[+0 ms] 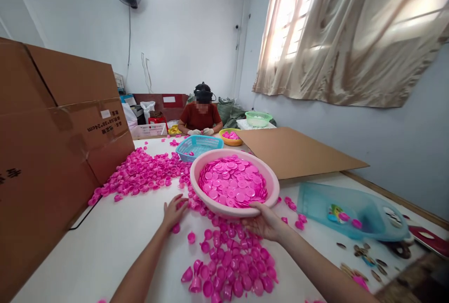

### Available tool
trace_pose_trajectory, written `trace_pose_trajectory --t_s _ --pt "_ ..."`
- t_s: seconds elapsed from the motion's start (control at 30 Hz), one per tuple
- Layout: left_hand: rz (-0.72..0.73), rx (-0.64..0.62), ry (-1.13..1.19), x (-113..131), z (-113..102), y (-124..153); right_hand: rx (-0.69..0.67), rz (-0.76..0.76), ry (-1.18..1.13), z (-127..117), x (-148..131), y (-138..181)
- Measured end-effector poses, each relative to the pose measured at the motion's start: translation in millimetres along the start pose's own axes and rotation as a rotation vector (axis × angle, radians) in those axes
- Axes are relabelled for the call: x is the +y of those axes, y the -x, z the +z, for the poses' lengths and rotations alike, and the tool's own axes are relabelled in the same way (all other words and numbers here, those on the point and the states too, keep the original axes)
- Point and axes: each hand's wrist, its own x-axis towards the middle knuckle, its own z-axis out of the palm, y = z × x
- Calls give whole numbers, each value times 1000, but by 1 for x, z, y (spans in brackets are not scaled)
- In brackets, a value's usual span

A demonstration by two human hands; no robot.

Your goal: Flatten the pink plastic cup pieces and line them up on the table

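A pale pink basin (271, 191) full of flat pink discs (231, 179) is tilted slightly toward me in the middle of the table. Its near right rim is gripped by my right hand (263, 221), thumb on top and fingers underneath. My left hand (174, 212) lies left of the basin, fingers stretched out over small pink toy cups (229, 261), holding nothing I can see. Many of these cups lie loose below the basin, and a larger heap of pink cups (147, 169) spreads to the left.
A cardboard box (59, 153) stands at left. Behind the basin sits a blue basket (199, 146); a co-worker (200, 116) in white gloves sits beyond it. A cardboard sheet (298, 151) and a translucent blue container (351, 212) lie at right, near scattered shells (365, 251).
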Motion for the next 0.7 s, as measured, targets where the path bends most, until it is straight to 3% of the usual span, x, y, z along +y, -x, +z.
trace_pose_trajectory --t_s 0.27,0.4,0.5,0.6,0.7 --pt "0 26 124 65 44 76 29 -73 -22 29 0 -25" --pt "69 -73 223 87 42 112 66 -154 94 26 10 -8" --pt "193 -162 244 80 21 144 192 -414 420 -4 29 11" --pt "243 -171 111 63 6 169 382 -745 947 -47 61 21" --pt "246 -134 1 59 10 180 381 -697 1362 -77 100 17"
